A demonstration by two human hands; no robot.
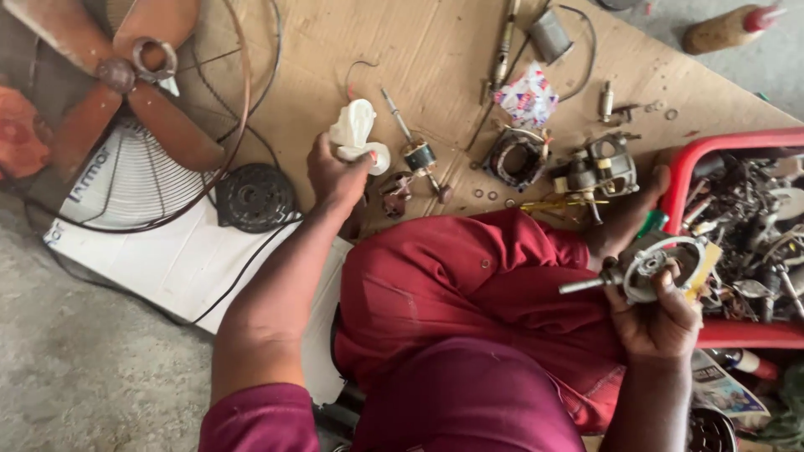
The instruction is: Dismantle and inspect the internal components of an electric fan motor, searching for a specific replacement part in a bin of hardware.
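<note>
1. Red plastic crate (682,172) at right edge of cardboard sheet (435,50): filled with a tangle of dark metal scrap, wires and small motor parts; individual items too crowded to tell apart.
2. Right hand (657,322): raised beside the crate's near left corner, grip closed around a grey motor housing with shaft (649,268); shaft points left, over the red-trousered lap (469,285).
3. Left hand (335,176): extended onto the cardboard, grip closed on a white plastic part (356,134), held just above the sheet.
4. Immediately right of the white part: armature on a thin spindle (416,153), lying diagonally; small brown fitting (395,192) just below it, near the left hand.
5. Centre of the sheet: stator with copper winding (515,157); beside it a second motor frame (607,166); loose washers scattered between them.
6. Far edge: screwdriver (502,50), grey capacitor with lead (548,35), crumpled printed wrapper (528,96).
7. Left: brown fan blade (126,79) resting on a wire guard (134,180); dark round hub (254,197) beside it, on a white board (159,259).
8. Top right, on the concrete floor: bottle with red cap (729,27), lying on its side.
9. Bare foot (628,213) between the motor frame and the crate, partly blocking the crate's left wall.
</note>
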